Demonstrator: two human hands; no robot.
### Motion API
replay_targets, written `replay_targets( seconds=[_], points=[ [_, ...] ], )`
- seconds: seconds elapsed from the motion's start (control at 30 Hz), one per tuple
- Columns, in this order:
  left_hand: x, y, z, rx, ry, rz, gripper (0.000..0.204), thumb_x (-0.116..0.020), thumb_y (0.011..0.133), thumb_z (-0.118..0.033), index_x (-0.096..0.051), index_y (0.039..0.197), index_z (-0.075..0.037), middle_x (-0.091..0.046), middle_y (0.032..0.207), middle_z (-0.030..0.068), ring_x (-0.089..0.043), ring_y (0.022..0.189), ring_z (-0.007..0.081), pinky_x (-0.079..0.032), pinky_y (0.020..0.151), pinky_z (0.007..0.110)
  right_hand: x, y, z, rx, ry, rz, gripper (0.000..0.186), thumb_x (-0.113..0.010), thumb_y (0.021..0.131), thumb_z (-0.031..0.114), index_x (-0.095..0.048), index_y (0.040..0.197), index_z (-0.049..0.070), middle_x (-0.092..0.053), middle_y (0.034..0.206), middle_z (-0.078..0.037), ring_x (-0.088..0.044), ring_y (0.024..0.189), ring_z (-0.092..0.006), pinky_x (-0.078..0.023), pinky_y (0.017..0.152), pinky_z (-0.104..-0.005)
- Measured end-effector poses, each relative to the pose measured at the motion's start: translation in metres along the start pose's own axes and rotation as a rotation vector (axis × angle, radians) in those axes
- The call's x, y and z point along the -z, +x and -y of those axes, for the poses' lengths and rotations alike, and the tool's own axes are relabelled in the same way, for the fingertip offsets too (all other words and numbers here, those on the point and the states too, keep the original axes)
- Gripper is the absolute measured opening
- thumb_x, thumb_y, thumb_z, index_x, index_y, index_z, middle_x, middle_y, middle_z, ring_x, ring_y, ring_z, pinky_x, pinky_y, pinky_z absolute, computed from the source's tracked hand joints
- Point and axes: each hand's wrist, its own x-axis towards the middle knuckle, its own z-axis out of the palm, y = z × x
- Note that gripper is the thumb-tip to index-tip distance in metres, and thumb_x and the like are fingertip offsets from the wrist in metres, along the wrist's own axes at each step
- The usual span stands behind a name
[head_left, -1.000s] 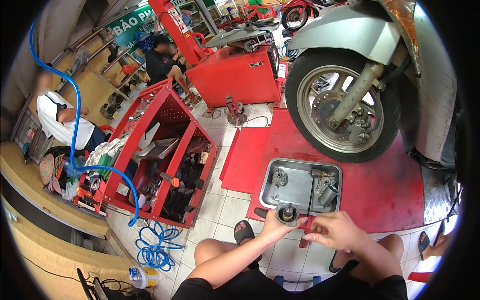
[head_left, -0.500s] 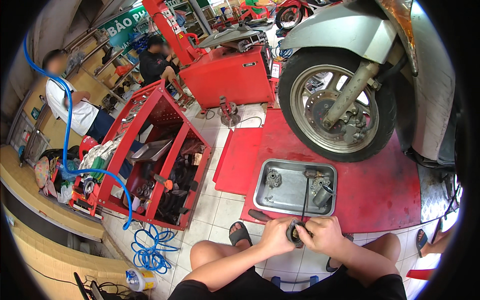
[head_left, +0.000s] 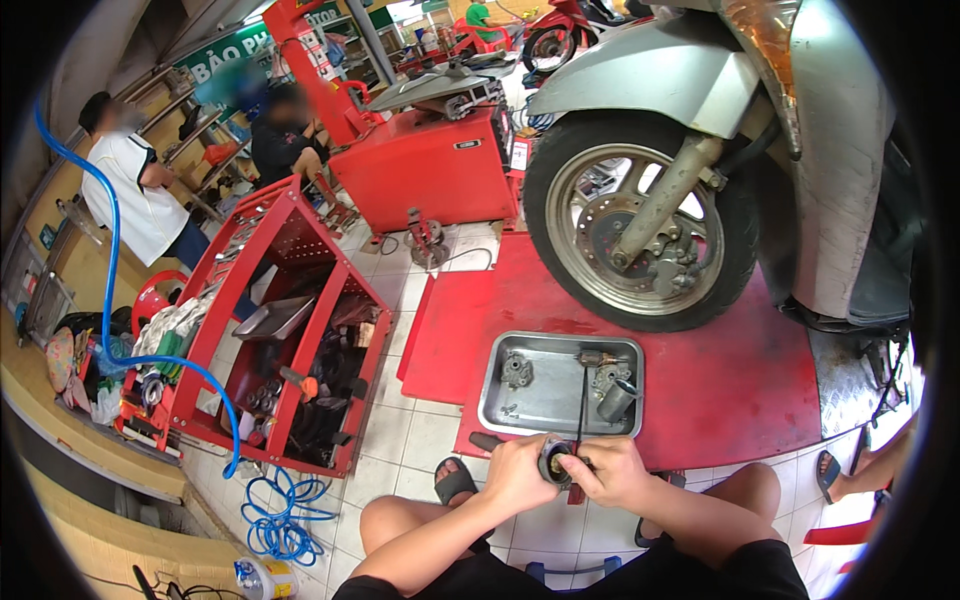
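Observation:
Between my knees, my left hand is wrapped round a short, hollow cylindrical metal part, dark outside with a round open mouth facing up. The thumb of my right hand presses at the rim of that mouth, and its other fingers curl on the far side, partly hidden. A thin dark rod runs from my hands up over the metal tray. In the tray lie a round metal cover, a copper-coloured motor armature and a grey metal cylinder.
A red lift platform carries a scooter whose front wheel stands beyond the tray. To the left are a red tool cart and a coiled blue hose. A dark handle lies near my left hand. Two people are at the back left.
The whole scene has shifted left in view as my head turned slightly right. Both hands keep hold of the part, and its open mouth shows more clearly now.

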Motion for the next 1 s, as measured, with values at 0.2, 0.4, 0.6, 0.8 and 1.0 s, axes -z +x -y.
replay_targets(
  seconds=[0.2, 0.4, 0.6, 0.8, 1.0],
  points=[
    [0.005, 0.012, -0.001, -0.024, 0.054, -0.04, 0.028, -0.079, 0.065, -0.016, -0.069, 0.09, -0.008, -0.069, 0.074, 0.0175, -0.07, 0.071, 0.0378, -0.055, 0.064, 0.043, -0.003, 0.012, 0.01, -0.029, -0.029, -0.094, 0.034, -0.063, 0.097, 0.018, -0.061, 0.067, 0.001, -0.058, 0.058, -0.016, -0.058, 0.049, -0.0356, -0.046, 0.048, -0.045],
    [0.003, 0.014, -0.005, -0.116, 0.036, -0.15, 0.022, -0.079, 0.065, -0.012, -0.067, 0.083, -0.005, -0.068, 0.073, 0.0157, -0.069, 0.065, 0.036, -0.055, 0.059, 0.042, 0.008, 0.013, 0.01, -0.202, 0.12, -0.04, 0.042, -0.059, 0.101, 0.02, -0.057, 0.064, -0.001, -0.052, 0.054, -0.019, -0.057, 0.047, -0.0361, -0.042, 0.047, -0.0447],
    [-0.015, 0.013, 0.001, -0.087, -0.004, -0.136, 0.028, -0.08, 0.065, -0.016, -0.064, 0.084, -0.003, -0.069, 0.077, 0.0167, -0.068, 0.07, 0.039, -0.055, 0.062, 0.046, 0.012, 0.014, 0.008, -0.215, 0.14, 0.012, 0.043, -0.058, 0.101, 0.021, -0.055, 0.064, 0.0, -0.051, 0.052, -0.017, -0.055, 0.045, -0.0346, -0.041, 0.046, -0.0438],
    [-0.012, 0.017, 0.007, -0.146, -0.011, -0.212, 0.035, -0.082, 0.064, -0.016, -0.066, 0.092, -0.002, -0.069, 0.079, 0.0157, -0.069, 0.073, 0.0376, -0.056, 0.064, 0.046, 0.012, 0.012, 0.009, -0.157, 0.076, -0.024, 0.041, -0.058, 0.101, 0.019, -0.055, 0.065, 0.0, -0.052, 0.053, -0.015, -0.055, 0.045, -0.0335, -0.042, 0.047, -0.0421],
    [-0.005, 0.012, 0.01, -0.169, 0.059, -0.221, 0.042, -0.085, 0.06, -0.017, -0.066, 0.094, -0.001, -0.069, 0.08, 0.016, -0.07, 0.074, 0.0371, -0.057, 0.065, 0.046, 0.012, 0.008, 0.005, -0.258, 0.16, -0.03, 0.039, -0.056, 0.102, 0.017, -0.058, 0.068, -0.001, -0.054, 0.055, -0.016, -0.053, 0.045, -0.0309, -0.043, 0.048, -0.0397]
  ],
)
